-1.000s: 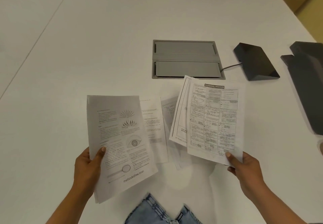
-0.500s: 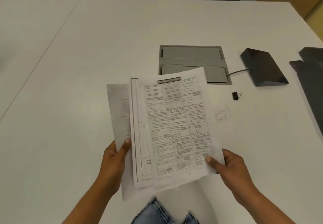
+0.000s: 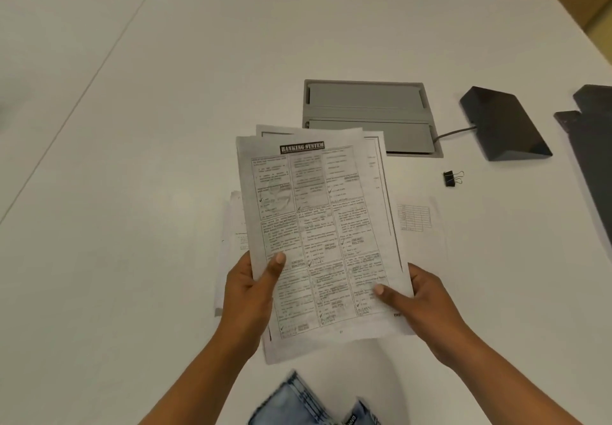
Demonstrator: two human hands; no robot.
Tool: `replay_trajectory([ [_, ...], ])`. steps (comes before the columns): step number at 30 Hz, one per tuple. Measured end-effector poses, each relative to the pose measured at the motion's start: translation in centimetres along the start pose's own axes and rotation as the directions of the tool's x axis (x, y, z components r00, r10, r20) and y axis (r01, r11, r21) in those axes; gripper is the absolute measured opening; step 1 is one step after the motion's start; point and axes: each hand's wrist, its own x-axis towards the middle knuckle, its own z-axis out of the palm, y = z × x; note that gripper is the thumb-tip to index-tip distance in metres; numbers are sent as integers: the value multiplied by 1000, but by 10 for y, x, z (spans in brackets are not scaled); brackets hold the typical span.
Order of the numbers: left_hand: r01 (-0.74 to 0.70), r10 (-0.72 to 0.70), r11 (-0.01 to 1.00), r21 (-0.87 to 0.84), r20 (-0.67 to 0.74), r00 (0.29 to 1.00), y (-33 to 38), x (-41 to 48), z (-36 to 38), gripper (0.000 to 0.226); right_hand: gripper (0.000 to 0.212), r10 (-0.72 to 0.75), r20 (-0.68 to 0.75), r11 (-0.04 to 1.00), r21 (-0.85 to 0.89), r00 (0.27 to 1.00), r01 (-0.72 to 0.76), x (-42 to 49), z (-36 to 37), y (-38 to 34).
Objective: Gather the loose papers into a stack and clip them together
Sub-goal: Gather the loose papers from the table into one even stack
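Observation:
I hold a loose stack of printed papers (image 3: 314, 226) above the white table (image 3: 149, 159), with a "Banking System" sheet on top. My left hand (image 3: 248, 292) grips the stack's lower left edge, thumb on the top sheet. My right hand (image 3: 420, 302) grips its lower right edge, thumb on top as well. The sheets are fanned and uneven at the top. More sheets lie flat on the table: one (image 3: 417, 222) sticks out to the right of the stack, others (image 3: 228, 242) to the left. A small black binder clip (image 3: 451, 178) lies on the table to the right, apart from both hands.
A grey cable hatch (image 3: 367, 106) is set into the table behind the papers. A black wedge-shaped device (image 3: 503, 123) with a cable sits to its right. A dark flat object (image 3: 596, 159) lies at the right edge. Blue jeans (image 3: 308, 404) show below the table's near edge.
My hands came together and merged the two held sheaves into one stack, now centred and squarer. The binder clip, earlier hidden under the papers, lies uncovered.

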Motion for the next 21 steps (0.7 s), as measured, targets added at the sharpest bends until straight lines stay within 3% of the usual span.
replay_trajectory([
  [4,-48,43,997,58,81,996,4,10,8,28,29,-54,-46,998,-27,997,53,18,5,-11],
  [11,-180,165,969,170,99,981,9,29,19,35,37,-201,-83,979,-47,976,198,42,14,-29],
  [16,-129,114,975,180,91,989,-3,34,21,34,38,-203,-39,976,-87,978,199,46,15,-22],
  [21,-66,59,979,193,41,997,-13,34,17,23,34,-116,-25,981,-159,993,111,42,13,-3],
])
